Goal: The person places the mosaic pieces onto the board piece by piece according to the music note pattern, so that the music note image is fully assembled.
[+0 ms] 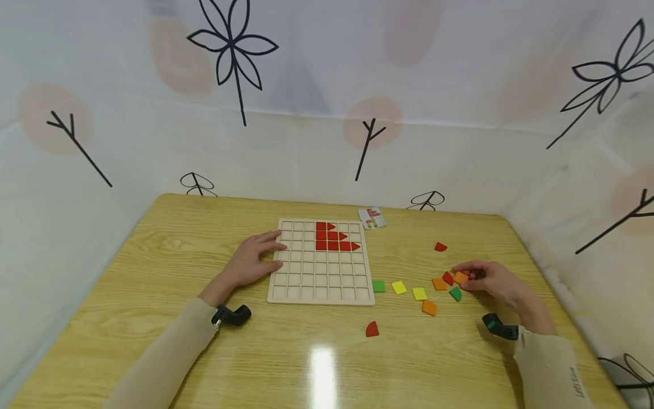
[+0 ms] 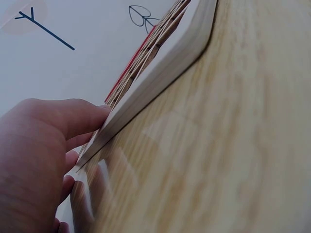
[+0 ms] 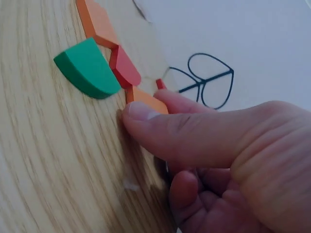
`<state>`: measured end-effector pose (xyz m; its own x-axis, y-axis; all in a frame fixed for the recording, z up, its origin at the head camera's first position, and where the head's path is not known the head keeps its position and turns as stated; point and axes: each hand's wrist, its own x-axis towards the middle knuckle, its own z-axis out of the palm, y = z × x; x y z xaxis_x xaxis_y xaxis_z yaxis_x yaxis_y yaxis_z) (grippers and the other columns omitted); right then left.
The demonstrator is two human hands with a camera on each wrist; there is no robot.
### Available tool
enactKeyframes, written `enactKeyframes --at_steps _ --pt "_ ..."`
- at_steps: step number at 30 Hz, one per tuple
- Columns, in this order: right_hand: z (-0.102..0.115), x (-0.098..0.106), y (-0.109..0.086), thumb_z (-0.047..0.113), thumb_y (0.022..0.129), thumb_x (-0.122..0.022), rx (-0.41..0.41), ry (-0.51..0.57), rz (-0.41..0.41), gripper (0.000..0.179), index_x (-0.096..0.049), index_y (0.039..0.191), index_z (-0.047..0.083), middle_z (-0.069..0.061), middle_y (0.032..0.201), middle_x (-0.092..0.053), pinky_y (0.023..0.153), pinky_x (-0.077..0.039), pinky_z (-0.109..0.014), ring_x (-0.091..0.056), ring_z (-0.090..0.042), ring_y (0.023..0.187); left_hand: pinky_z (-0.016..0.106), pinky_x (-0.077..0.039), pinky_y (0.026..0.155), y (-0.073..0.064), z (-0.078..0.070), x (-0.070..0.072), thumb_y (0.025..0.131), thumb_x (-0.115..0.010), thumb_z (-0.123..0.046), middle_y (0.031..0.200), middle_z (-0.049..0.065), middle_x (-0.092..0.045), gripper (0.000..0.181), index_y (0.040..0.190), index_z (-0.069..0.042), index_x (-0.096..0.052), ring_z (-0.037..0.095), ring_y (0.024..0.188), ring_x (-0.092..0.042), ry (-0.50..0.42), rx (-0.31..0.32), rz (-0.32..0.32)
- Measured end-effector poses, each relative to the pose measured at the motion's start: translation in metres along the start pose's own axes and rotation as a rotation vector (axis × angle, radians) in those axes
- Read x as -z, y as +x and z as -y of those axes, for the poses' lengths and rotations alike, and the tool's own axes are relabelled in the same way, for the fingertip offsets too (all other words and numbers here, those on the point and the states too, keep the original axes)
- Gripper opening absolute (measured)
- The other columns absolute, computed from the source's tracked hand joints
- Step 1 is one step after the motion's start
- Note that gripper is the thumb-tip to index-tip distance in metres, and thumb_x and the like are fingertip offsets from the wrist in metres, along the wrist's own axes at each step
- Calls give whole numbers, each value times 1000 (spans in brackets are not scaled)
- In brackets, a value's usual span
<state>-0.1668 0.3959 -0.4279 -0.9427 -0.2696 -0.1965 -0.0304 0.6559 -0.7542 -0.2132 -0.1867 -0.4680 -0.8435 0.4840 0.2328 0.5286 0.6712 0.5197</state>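
A wooden grid board [image 1: 321,277] lies flat on the table, with red square and pointed tiles [image 1: 327,245] in three rows at its upper right. My left hand [image 1: 250,258] rests at the board's left edge, fingers extended and touching its rim; the left wrist view shows the thumb [image 2: 82,116] against that edge. To the right of the board, my right hand [image 1: 498,282] pinches an orange square tile [image 1: 461,278] between thumb and fingers. Close beside it lie a red tile [image 3: 125,67], a green quarter-round tile [image 3: 87,68] and another orange tile [image 3: 98,22].
Between board and right hand lie a light green tile [image 1: 378,286], yellow tiles [image 1: 399,288] and an orange tile [image 1: 429,308]. Red quarter-round tiles lie nearer me [image 1: 372,329] and farther back [image 1: 440,246]. A small pattern card [image 1: 372,217] sits behind the board's right corner.
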Motion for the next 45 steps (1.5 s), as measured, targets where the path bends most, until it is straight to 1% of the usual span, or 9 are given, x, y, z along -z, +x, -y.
enactKeyframes --at_steps 8,16,20,24,27,31,34,41,45 --pt "8 -6 5 13 93 -72 4 -88 -61 37 -60 121 -7 -10 95 -56 63 -43 -25 -47 -17 78 56 -21 115 1 0 1 92 -70 -35 156 6 -41 42 130 -16 -68 36 141 -36 -5 1 -2" --pt "12 -8 5 23 93 -72 -61 -190 -167 34 -64 117 -1 -10 97 -58 65 -41 -28 -48 -21 82 56 -21 115 0 0 0 92 -70 -34 156 5 -41 41 129 -16 -68 35 141 -35 -4 4 2" --pt "13 -9 5 20 95 -70 -62 -182 -200 31 -64 117 -1 -12 101 -61 66 -44 -27 -53 -22 85 56 -21 115 0 -1 1 92 -70 -34 156 5 -41 41 129 -16 -68 35 141 -36 -6 4 1" --pt "13 -10 4 18 99 -64 -57 -164 -229 31 -62 121 -3 -14 102 -64 64 -46 -27 -55 -21 84 57 -21 115 0 -2 1 92 -71 -33 155 6 -41 41 129 -16 -68 36 141 -36 -6 6 -2" --pt "14 -11 3 18 102 -59 -52 -151 -280 31 -62 123 -5 -18 104 -65 60 -47 -27 -56 -19 81 57 -21 115 0 -2 1 92 -71 -33 155 6 -41 42 129 -16 -68 36 141 -36 -3 6 -1" --pt "16 -12 1 24 103 -57 -70 -110 -361 37 -61 126 -4 -23 111 -64 56 -49 -28 -60 -16 78 57 -22 115 0 -2 1 92 -71 -33 155 6 -41 41 129 -16 -68 36 141 -36 -6 5 -2" --pt "21 -13 1 32 103 -57 -84 -91 -396 42 -63 127 -2 -25 115 -65 59 -52 -27 -64 -17 80 57 -22 115 0 -2 1 92 -71 -33 155 7 -42 41 129 -15 -68 36 141 -36 -13 2 -7" --pt "35 -27 8 30 101 -60 -31 -69 -406 42 -64 128 -2 -27 125 -61 64 -54 -24 -65 -25 90 57 -21 115 -1 -1 1 92 -70 -33 155 6 -41 41 130 -16 -68 36 141 -36 -5 3 -7" --pt "44 -36 13 27 100 -63 0 -52 -401 40 -64 127 -3 -27 123 -62 65 -54 -21 -65 -29 93 57 -22 115 -1 0 0 92 -70 -33 155 6 -41 42 130 -16 -68 35 141 -36 -6 1 -6"
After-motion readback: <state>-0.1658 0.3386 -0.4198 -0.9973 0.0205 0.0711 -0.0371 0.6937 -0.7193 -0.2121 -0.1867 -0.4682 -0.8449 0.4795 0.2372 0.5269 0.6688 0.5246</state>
